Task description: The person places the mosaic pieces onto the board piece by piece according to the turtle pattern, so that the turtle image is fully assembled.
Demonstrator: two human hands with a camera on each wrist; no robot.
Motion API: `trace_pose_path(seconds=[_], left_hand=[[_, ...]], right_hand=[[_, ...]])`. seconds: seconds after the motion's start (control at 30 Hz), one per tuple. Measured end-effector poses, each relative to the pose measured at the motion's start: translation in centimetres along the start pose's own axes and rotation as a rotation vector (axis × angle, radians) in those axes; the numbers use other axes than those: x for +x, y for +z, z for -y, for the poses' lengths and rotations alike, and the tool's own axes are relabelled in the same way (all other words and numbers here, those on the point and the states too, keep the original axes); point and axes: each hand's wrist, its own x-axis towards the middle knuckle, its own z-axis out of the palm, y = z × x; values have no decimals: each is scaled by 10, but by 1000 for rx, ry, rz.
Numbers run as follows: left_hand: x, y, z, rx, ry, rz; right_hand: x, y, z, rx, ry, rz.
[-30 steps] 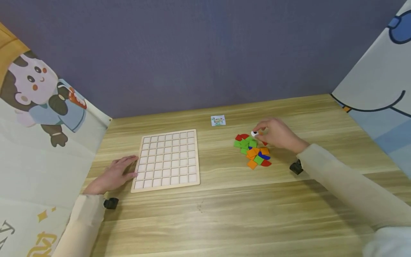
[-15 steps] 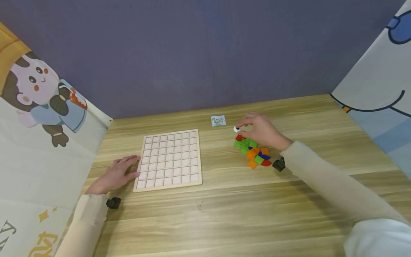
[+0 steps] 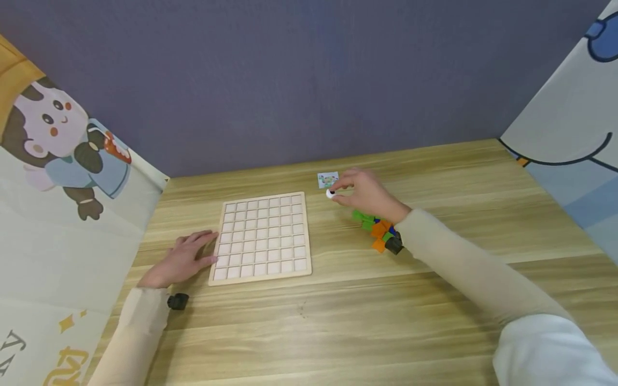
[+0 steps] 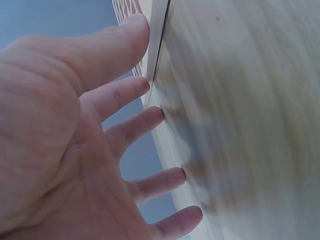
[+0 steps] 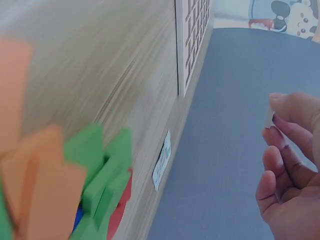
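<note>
A square wooden grid board [image 3: 260,279] lies left of the middle of the table. My left hand [image 3: 181,260] rests at its left edge, fingers spread and fairly straight; the left wrist view shows thumb and index fingertips at the board's side. My right hand [image 3: 367,195] pinches a small white piece with a black spot [image 3: 330,194] between thumb and fingers, above the table near the small picture card [image 3: 328,179]. In the right wrist view the piece [image 5: 269,118] appears edge-on. Beneath the right forearm lies a pile of coloured pieces [image 3: 379,229], partly hidden.
The pile shows green [image 5: 85,150], orange [image 5: 55,195], red and blue flat pieces. A dark wall panel [image 3: 309,86] stands behind the wooden table [image 3: 309,332]. Panels with cartoon prints [image 3: 58,123] close off both sides.
My right hand has carried the white piece leftward from the pile toward the card. The board has slid slightly right, with my left hand moving along at its edge.
</note>
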Motion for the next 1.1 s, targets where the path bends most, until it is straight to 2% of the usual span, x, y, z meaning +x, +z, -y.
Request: trace_pose_path(seconds=[0.17, 0.37, 0.57, 0.9, 1.1], left_hand=[[2, 1, -1, -14, -3, 3], [4, 2, -6, -32, -6, 9], [8, 3, -12, -20, 0, 10], [12, 6, -13, -9, -4, -1], [11, 6, -16, -8, -6, -8]], right_hand=[[13, 14, 10, 14, -29, 22], [26, 31, 30, -50, -12, 82], [38, 48, 43, -12, 0, 126], [55, 77, 63, -7, -54, 201], [62, 91, 71, 29, -18, 242]])
